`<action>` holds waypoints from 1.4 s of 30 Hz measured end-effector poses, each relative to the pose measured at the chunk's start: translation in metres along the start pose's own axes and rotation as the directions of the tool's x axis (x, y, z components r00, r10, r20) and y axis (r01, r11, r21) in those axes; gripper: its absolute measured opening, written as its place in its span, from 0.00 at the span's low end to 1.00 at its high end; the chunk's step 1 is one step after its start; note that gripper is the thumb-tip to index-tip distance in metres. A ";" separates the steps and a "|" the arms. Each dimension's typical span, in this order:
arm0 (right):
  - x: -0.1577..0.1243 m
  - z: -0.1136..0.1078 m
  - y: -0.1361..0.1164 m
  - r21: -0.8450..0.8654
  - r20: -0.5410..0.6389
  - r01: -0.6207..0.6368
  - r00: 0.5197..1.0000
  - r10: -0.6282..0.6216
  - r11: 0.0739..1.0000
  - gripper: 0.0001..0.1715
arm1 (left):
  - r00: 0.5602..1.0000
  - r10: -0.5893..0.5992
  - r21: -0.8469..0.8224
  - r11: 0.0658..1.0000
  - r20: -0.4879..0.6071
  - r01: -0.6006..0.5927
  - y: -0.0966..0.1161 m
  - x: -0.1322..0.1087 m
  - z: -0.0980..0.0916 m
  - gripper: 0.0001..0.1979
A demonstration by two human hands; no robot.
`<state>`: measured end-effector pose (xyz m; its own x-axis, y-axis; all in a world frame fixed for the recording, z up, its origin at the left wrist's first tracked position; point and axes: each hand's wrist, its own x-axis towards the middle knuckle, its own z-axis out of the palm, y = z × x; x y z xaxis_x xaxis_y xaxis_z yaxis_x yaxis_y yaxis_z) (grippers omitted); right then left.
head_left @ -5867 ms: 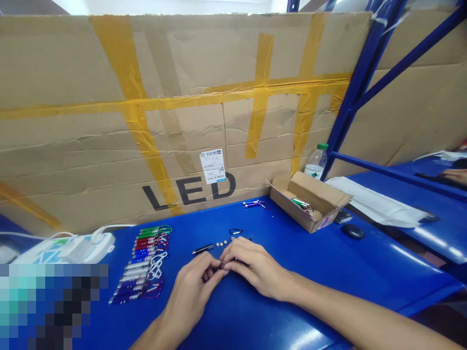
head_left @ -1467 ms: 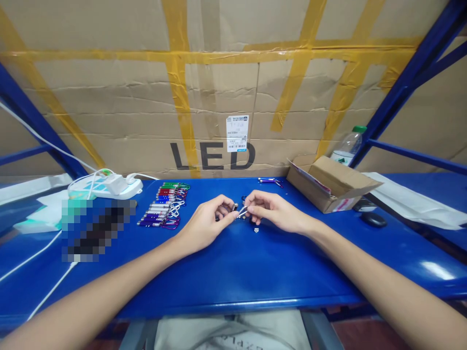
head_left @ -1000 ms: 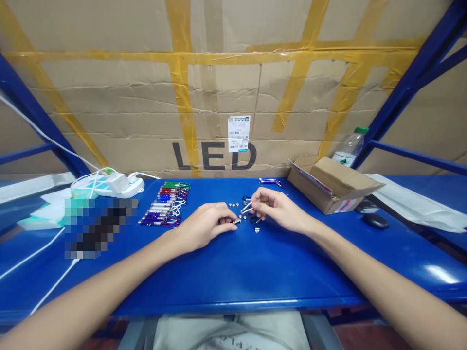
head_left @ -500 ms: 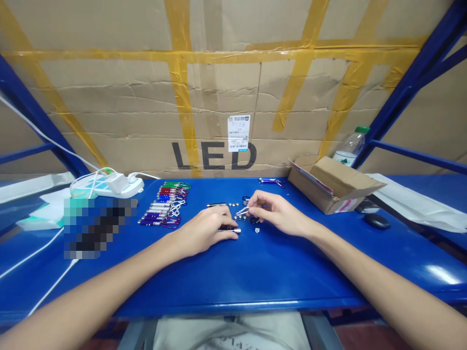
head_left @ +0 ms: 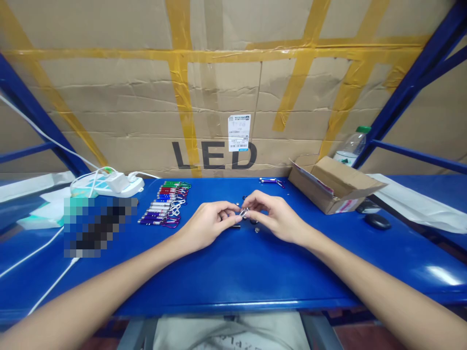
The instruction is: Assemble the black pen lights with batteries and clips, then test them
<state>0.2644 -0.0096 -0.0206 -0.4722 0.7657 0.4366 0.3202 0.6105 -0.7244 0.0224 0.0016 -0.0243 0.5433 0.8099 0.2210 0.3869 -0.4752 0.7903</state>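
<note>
In front of me my two hands meet over the middle of the blue table. My right hand (head_left: 274, 215) pinches a small silver carabiner clip (head_left: 243, 212) between thumb and fingertips. My left hand (head_left: 214, 223) closes its thumb and fingertips at the clip's other side; its exact grip is partly hidden. Below the left thumb lies a dark tube end (head_left: 237, 226), mostly covered by the hand. A small silver metal piece (head_left: 257, 230) rests just under the right hand. Dark parts and small round pieces around the fingers are largely hidden.
Left of my hands lies a row of colored keychain flashlights (head_left: 162, 204) with carabiners. A single blue one (head_left: 270, 181) is at the back. An open carton (head_left: 333, 187), a black mouse (head_left: 377, 221) and a bottle (head_left: 352, 146) stand right; a power strip (head_left: 126, 187) lies left.
My left hand has left the dark tube on the table and moved up and right to the silver clip. The right hand has shifted slightly, still holding the clip.
</note>
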 end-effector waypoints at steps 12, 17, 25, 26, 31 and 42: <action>-0.002 0.002 0.000 -0.283 -0.081 0.168 0.977 -0.198 0.944 0.02 | 0.969 0.221 0.197 0.960 -0.110 -0.197 0.001 0.000 -0.001 0.13; -0.002 0.003 -0.002 -0.241 -0.075 0.173 0.978 -0.196 0.955 0.06 | 0.992 0.079 0.040 0.996 -0.094 -0.076 -0.004 0.002 0.000 0.16; -0.003 0.009 -0.003 -0.094 -0.134 0.071 0.988 -0.083 0.993 0.03 | 0.964 0.250 0.283 0.934 -0.086 -0.217 0.005 -0.002 0.000 0.13; -0.003 0.009 -0.003 -0.078 -0.135 0.068 0.988 -0.078 0.995 0.03 | 0.962 0.259 0.279 0.933 -0.087 -0.226 0.006 -0.002 0.000 0.12; -0.003 0.011 -0.001 -0.013 -0.143 0.050 0.988 -0.052 0.999 0.05 | 0.951 0.291 0.263 0.931 -0.108 -0.254 0.007 -0.002 -0.001 0.13; -0.007 0.021 -0.001 -0.212 -0.201 0.100 0.969 -0.144 0.972 0.05 | 0.949 0.270 0.297 0.931 -0.162 -0.214 0.004 -0.004 0.004 0.15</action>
<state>0.2503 -0.0197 -0.0338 -0.3383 0.6947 0.6348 0.4380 0.7133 -0.5471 0.0245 -0.0052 -0.0243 0.4989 0.6964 0.5158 0.4653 -0.7174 0.5185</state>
